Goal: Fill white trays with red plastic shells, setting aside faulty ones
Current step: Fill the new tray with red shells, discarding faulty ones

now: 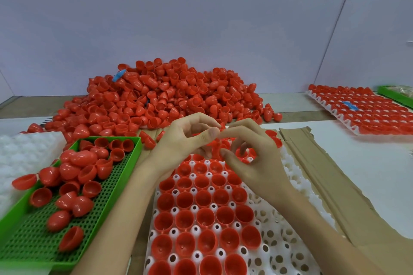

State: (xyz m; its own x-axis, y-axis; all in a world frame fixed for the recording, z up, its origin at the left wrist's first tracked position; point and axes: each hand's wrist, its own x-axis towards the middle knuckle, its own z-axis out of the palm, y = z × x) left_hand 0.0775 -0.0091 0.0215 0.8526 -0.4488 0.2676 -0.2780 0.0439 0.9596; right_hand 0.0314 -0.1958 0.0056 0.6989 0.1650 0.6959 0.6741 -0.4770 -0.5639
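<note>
A white tray [274,239] lies in front of me, its left columns filled with red shells [204,217] open side up and its right columns bare. My left hand [185,138] and my right hand [252,152] meet above the tray's far end, fingers curled toward each other. Between their fingertips shows a red shell [215,146], mostly hidden; which hand holds it is unclear. A big heap of loose red shells [156,98] lies behind the hands.
A green perforated tray [105,203] at the left holds several red shells. White empty trays [24,152] are stacked at far left. A filled tray [366,111] sits at the back right, beside another green tray [395,94]. Torn cardboard [321,176] lies under the working tray.
</note>
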